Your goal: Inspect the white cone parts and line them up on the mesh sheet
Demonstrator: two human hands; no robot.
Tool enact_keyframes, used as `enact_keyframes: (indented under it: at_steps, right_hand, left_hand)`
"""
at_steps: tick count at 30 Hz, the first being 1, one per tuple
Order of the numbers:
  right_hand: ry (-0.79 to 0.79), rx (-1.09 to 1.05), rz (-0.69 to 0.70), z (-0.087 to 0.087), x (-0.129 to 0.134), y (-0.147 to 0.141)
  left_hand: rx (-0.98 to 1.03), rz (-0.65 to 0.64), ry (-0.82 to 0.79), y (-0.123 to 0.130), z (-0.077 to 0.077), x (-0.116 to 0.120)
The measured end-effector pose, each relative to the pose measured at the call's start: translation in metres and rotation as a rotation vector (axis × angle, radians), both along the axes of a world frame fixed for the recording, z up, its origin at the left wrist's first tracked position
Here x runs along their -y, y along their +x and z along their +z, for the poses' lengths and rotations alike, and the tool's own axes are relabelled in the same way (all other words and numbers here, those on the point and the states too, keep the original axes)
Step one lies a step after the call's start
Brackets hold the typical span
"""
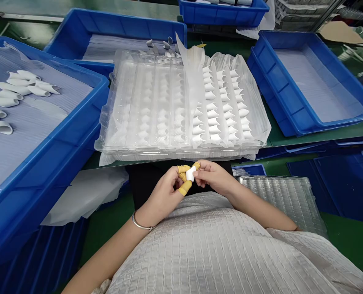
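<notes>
Between my two hands, just in front of my body, is a small white curved tube piece [190,174]. My left hand [169,188] is closed on it, with yellow finger cots on its fingertips. My right hand [213,176] pinches the same piece from the other side; a yellow cot covers one of its fingertips. Beyond my hands lies a clear plastic tray [108,122] on the bench. Rows of similar white pieces [213,121] stand in its right half, while a translucent sheet [140,102] veils the left half.
A blue bin [86,102] on the left holds several loose white tubes [16,87] on a liner. Another blue bin [74,24] stands behind the tray, with stacked blue bins [291,110] at right. Lower right lies a clear ridged tray [282,196].
</notes>
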State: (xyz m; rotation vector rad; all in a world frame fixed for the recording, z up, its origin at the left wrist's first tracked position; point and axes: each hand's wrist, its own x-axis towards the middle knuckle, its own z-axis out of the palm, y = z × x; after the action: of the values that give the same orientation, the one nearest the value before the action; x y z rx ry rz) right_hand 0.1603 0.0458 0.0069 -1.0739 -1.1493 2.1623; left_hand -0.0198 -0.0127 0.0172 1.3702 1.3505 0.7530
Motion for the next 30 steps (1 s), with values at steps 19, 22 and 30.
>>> enact_keyframes:
  at_steps: [19,22,30]
  right_hand:
    - [0.099,0.055,0.065,0.0011,0.0048,-0.0087]
    - [0.119,0.055,0.062,0.0002,0.005,-0.0088]
    - [0.107,0.052,0.068,0.0018,0.005,-0.008]
  left_hand:
    - [-0.367,-0.053,0.23,0.0011,0.0034,-0.002]
    - [-0.385,-0.059,0.242,0.0015,0.0028,-0.0022]
    - [-0.393,-0.061,0.231,0.0011,0.0033,-0.0025]
